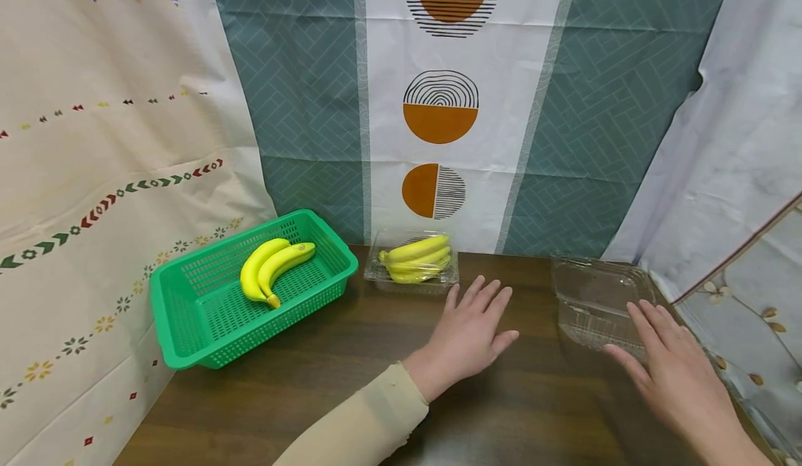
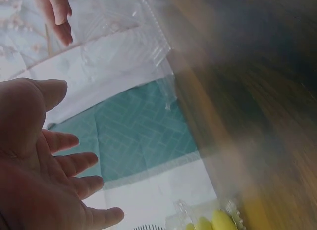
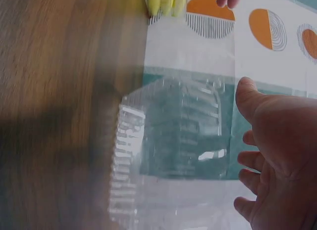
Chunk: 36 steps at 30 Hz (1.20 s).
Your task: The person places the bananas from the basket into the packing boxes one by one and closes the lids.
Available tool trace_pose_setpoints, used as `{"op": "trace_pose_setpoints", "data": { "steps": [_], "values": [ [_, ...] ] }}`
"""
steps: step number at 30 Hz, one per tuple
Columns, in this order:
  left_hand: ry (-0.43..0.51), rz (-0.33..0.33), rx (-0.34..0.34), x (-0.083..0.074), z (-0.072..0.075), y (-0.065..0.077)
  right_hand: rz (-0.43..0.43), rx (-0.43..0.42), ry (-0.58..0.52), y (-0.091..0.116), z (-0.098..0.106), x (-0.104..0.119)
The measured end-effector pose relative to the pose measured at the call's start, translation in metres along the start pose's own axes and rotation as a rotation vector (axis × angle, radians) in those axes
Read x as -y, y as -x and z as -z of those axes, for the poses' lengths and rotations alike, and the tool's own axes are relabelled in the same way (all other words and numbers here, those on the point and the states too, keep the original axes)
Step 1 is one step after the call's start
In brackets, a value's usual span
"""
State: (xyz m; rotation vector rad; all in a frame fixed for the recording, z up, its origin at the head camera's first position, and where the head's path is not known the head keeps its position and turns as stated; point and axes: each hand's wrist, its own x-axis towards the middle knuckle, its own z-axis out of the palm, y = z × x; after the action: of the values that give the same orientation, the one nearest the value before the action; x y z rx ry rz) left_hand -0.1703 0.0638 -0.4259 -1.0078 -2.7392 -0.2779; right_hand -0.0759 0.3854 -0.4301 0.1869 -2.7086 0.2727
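Observation:
My left hand [image 1: 466, 334] hovers over the middle of the table, its fingers spread and holding nothing. Just beyond its fingertips, a clear plastic container [image 1: 410, 286] at the back holds a bunch of bananas [image 1: 416, 258]. My right hand [image 1: 679, 368] is at the right with straight fingers, near a second clear plastic container [image 1: 598, 320] whose lid [image 1: 601, 278] stands raised behind it. No fruit shows inside that one. In the right wrist view the hand [image 3: 282, 151] is beside the container's clear wall [image 3: 183, 131], with a gap between them.
A green basket [image 1: 250, 346] with two bananas [image 1: 276, 267] sits at the left of the brown wooden table [image 1: 514, 410]. Patterned cloths hang along the back [image 1: 301, 104], left [image 1: 113, 138] and right [image 1: 739, 173] sides, close behind the containers.

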Motion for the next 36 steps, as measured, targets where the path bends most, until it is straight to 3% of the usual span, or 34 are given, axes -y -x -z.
{"op": "trace_pose_setpoints", "data": {
  "steps": [7, 19, 36],
  "values": [
    [-0.01, -0.043, -0.012, -0.013, -0.002, -0.007, -0.014, -0.049, 0.028, 0.01, 0.003, -0.016],
    [-0.021, -0.09, 0.007, -0.036, -0.003, -0.018, -0.052, -0.035, 0.053, 0.017, 0.012, -0.027],
    [-0.006, -0.121, 0.069, -0.061, -0.007, -0.031, -0.109, 0.02, 0.081, 0.028, 0.008, -0.037]
  ]
}}
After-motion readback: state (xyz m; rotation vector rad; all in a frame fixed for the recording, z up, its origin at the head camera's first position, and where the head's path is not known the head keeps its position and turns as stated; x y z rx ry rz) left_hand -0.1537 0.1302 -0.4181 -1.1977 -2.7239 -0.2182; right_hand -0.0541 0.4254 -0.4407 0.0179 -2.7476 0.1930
